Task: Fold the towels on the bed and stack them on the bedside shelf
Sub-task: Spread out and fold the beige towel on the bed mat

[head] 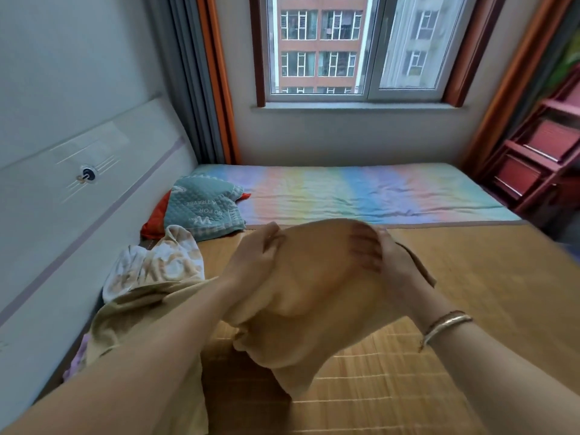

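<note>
A tan towel [314,293] hangs in the air above the bamboo mat [470,309] on the bed. My left hand [254,259] grips its upper left edge. My right hand [383,262] holds the upper right edge, its fingers curled over the cloth. The towel's lower part droops toward the mat. A white and tan patterned towel [157,262] lies crumpled at the left by the headboard. Another beige cloth [131,324] lies under my left forearm.
A teal pillow [204,205] on a red one rests near the headboard [78,199]. Beyond the mat lies a rainbow-striped sheet [361,193]. A red shelf unit [539,158] stands at the right, past the bed's edge. A window is straight ahead.
</note>
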### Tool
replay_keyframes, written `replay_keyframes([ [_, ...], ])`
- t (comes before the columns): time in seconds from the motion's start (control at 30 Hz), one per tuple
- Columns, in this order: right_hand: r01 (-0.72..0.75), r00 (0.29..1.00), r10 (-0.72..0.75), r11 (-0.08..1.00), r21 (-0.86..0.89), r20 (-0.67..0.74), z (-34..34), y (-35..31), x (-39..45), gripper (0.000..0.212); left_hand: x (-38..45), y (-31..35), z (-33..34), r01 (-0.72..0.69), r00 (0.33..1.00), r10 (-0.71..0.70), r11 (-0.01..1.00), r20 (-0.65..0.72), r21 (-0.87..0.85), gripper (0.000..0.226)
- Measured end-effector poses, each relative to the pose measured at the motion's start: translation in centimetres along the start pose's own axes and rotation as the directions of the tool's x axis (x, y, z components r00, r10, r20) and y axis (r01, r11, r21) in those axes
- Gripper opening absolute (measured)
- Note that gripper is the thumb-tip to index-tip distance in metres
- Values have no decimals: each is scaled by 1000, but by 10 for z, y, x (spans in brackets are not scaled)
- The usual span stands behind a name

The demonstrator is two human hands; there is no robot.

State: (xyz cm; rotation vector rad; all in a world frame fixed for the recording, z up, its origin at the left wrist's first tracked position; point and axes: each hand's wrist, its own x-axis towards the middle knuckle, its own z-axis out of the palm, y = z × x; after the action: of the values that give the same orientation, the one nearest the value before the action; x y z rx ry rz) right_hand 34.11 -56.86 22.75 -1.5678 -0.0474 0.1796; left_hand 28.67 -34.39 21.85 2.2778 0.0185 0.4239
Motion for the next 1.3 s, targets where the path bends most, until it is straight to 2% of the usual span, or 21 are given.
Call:
replay_keyframes([
  [0.1, 10, 1000, -10, 997, -74, -1, -31, 7, 0, 41, 9, 47, 28, -154, 988, 155, 987, 18, -46, 14],
  [0.2, 60, 996, -52, 992, -110, 77, -77, 7, -7, 39, 18, 94, 70, -203, 978, 208, 973, 35, -112, 19],
  [0.3, 298, 954, -294, 901, -315, 62, -141, 14, -12, 15, 23, 136, 127, -185, 973, 202, 972, 115, -147, 12],
  [0.33, 361, 926, -374, 847, -389, 45, -164, 16, -11, 19, 22, 149, 145, -173, 968, 201, 969, 152, -178, 14],
  [0.4, 454, 881, -448, 707, -543, 153, -217, 19, -4, 54, 19, 183, 189, -166, 954, 214, 961, 212, -220, 20],
  [0.47, 401, 916, -268, 601, -692, 298, -264, 23, 1, 67, 14, 221, 227, -185, 929, 245, 957, 278, -223, 17],
  [0.5, 361, 927, -135, 576, -733, 350, -282, 26, 4, 60, 12, 237, 242, -198, 917, 260, 955, 303, -221, 15],
  [0.53, 327, 924, -34, 582, -744, 380, -300, 29, 7, 42, 11, 251, 255, -212, 907, 278, 950, 317, -228, 15],
  [0.57, 277, 928, 27, 615, -738, 370, -318, 30, 6, 22, 11, 264, 269, -218, 903, 286, 948, 321, -231, 16],
  [0.6, 226, 945, 35, 647, -729, 324, -332, 32, 8, 11, 11, 274, 277, -221, 905, 285, 949, 317, -223, 15],
  [0.67, 141, 984, -15, 674, -725, 178, -362, 33, 12, 21, 11, 285, 291, -197, 917, 235, 970, 322, -146, 11],
  [0.73, 110, 993, -112, 711, -694, 43, -384, 29, 13, 23, 9, 284, 296, -150, 915, 105, 985, 390, 86, 22],
  [0.77, 117, 988, -152, 728, -676, 8, -392, 26, 12, 30, 10, 280, 297, -144, 900, 29, 962, 434, 234, 31],
  [0.83, 161, 980, -197, 718, -677, 24, -402, 21, 12, 45, 13, 272, 303, -155, 861, -89, 891, 500, 426, 42],
  [0.93, 253, 961, -254, 651, -715, 109, -406, 21, 10, 21, 17, 254, 320, -66, 852, -259, 810, 455, 583, 23],
  [1.0, 278, 954, -256, 570, -773, 155, -413, 22, 8, 21, 18, 234, 327, 36, 855, -361, 758, 372, 651, 9],
  [1.03, 277, 955, -239, 517, -810, 174, -419, 24, 8, 22, 18, 221, 329, 84, 846, -412, 730, 338, 679, 8],
  [1.1, 279, 956, -190, 345, -896, 225, -432, 29, 6, 23, 16, 195, 331, 137, 824, -493, 652, 279, 746, 11],
  [1.2, 310, 951, -41, 73, -948, 307, -444, 45, 9, 30, 16, 159, 339, 185, 801, -559, 571, 214, 799, 18],
  [1.3, 313, 940, 154, -40, -949, 304, -451, 65, 20, 33, 23, 142, 346, 248, 769, -611, 559, 190, 791, 20],
])
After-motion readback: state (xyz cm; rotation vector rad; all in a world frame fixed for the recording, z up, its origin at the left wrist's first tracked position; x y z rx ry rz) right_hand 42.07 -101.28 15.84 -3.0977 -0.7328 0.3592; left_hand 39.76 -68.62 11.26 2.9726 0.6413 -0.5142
